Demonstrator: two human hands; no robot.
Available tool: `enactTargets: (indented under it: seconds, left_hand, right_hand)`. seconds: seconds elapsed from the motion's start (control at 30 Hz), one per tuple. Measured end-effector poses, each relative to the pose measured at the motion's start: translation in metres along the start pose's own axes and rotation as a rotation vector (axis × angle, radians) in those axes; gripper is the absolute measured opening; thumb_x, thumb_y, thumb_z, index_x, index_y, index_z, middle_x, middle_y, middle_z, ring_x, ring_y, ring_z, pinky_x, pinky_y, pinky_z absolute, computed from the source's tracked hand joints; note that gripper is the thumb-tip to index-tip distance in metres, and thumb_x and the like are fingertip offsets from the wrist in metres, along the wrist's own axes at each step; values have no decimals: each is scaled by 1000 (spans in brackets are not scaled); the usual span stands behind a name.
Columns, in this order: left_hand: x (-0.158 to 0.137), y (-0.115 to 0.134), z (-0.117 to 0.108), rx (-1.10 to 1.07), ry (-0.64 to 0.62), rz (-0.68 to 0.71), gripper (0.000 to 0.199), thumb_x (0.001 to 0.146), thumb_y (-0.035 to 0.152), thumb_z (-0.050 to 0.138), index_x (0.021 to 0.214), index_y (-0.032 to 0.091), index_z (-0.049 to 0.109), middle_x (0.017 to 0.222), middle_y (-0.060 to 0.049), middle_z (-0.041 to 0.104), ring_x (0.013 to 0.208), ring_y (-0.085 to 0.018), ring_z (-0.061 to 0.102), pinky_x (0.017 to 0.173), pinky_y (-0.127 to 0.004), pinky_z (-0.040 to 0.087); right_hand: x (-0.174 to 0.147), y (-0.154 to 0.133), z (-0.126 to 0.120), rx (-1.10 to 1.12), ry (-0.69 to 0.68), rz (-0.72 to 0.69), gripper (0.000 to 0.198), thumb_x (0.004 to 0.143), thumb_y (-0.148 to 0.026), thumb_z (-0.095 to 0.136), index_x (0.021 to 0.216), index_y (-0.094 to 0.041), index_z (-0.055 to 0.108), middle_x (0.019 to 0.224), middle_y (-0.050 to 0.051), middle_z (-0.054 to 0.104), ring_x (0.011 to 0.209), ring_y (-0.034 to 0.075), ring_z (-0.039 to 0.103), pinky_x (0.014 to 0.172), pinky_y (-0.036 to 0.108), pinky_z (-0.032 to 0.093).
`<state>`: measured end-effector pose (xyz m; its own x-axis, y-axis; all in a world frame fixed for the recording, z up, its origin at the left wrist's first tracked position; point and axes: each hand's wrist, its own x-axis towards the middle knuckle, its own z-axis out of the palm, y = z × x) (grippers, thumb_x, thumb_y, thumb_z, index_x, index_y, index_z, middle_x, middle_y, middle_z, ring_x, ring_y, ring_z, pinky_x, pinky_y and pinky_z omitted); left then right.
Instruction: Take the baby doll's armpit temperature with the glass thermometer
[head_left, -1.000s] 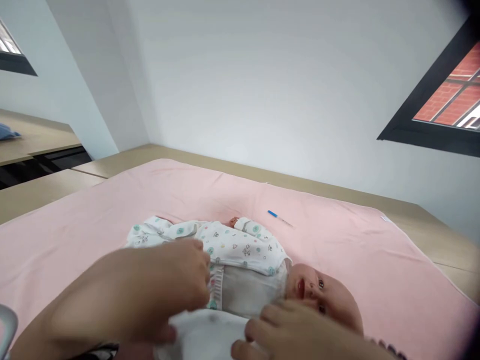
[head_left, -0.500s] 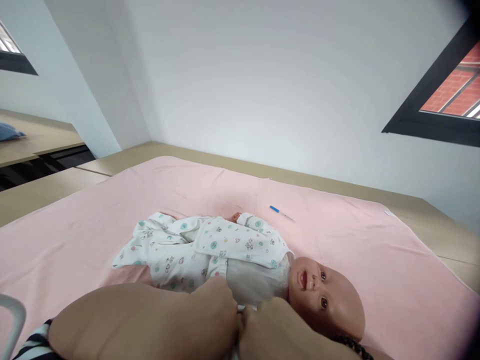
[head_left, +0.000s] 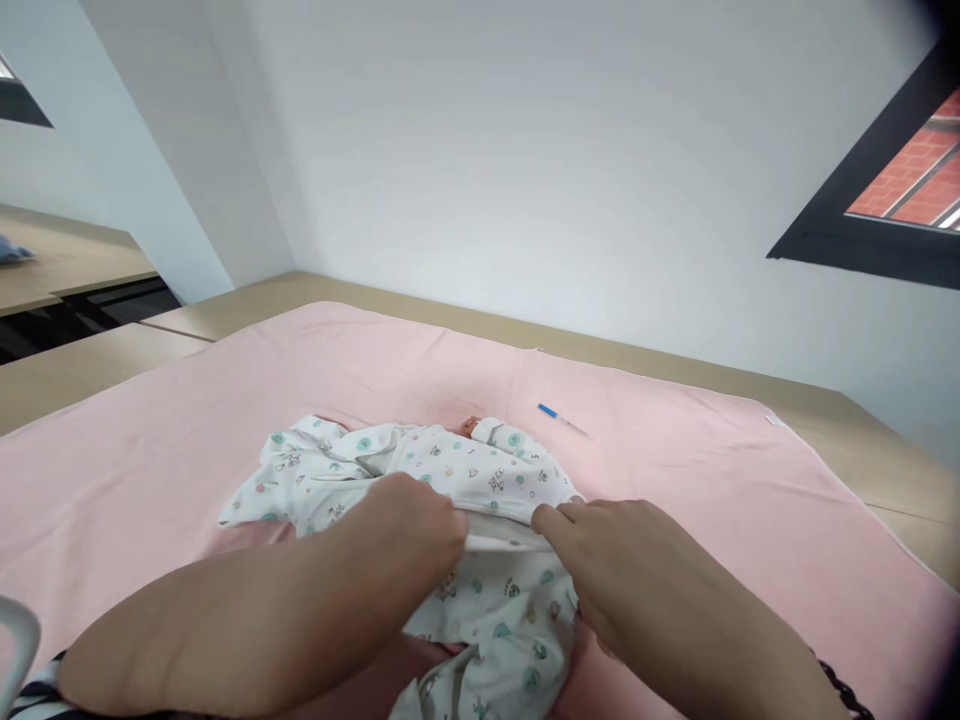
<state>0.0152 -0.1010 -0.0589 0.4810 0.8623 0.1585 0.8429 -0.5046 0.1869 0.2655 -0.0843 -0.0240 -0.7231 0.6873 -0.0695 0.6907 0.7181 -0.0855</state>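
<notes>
A baby doll lies on its back in a white baby shirt [head_left: 480, 465] and trousers printed with small green animals and dots. Its little hand [head_left: 470, 427] shows at the far cuff; its head is hidden behind my right hand and arm. My left hand [head_left: 420, 525] is closed on the edge of the shirt's near front flap [head_left: 517, 590], at the waist end. Close to the doll's neck, my right hand [head_left: 592, 545] pinches the same edge. The flap is stretched between both hands over the doll's chest, and a printed sleeve [head_left: 480, 690] hangs toward me.
Beyond the doll, a slim stick with a blue end [head_left: 561, 418] lies on the pink sheet [head_left: 697, 490]. The sheet covers most of a wooden table [head_left: 795, 385] against a white wall. A grey curved rail [head_left: 19, 640] stands at the lower left.
Both hands have moved up and away from me, spreading apart. The near shirt flap has been drawn over the doll's chest. My right arm now covers the doll's head.
</notes>
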Motion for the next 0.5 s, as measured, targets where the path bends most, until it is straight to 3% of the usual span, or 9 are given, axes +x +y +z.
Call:
enactTargets:
  seconds: [0.17,0.3,0.37,0.43,0.5]
  left_hand:
    - [22,4,-45,280,-312,-130,17,75,3,62,68,19,66,58,-3,60,52,-21,59,55,-32,43]
    - [32,4,-62,325,-432,-133,26,85,2,54,68,18,64,68,-5,66,61,-22,62,60,-32,41]
    - [36,-2,-60,305,-409,-50,18,87,7,57,77,18,67,76,-6,69,70,-24,65,65,-33,43]
    - [43,-8,-54,178,-349,109,10,90,18,64,99,20,69,98,-8,72,91,-26,67,76,-34,46]
    - [54,-10,-43,-22,-336,249,27,92,33,68,117,25,64,117,-6,70,106,-24,64,86,-33,45]
  right_hand:
    - [6,14,-11,-60,-82,25,26,54,-1,56,66,-22,47,63,-1,56,54,14,40,50,30,19]
    - [11,22,-14,-38,-141,-14,28,46,-3,56,63,-22,44,59,-2,55,54,13,39,52,31,22]
    - [13,22,-13,-44,-141,-20,28,46,-4,57,62,-22,43,57,-2,55,55,14,40,54,31,25]
    - [13,21,-11,-47,-126,13,31,45,-1,58,66,-22,47,59,-3,57,58,15,44,55,30,27]
    - [15,19,-10,-47,-145,49,35,46,1,61,72,-21,53,61,-4,58,58,16,47,54,29,28]
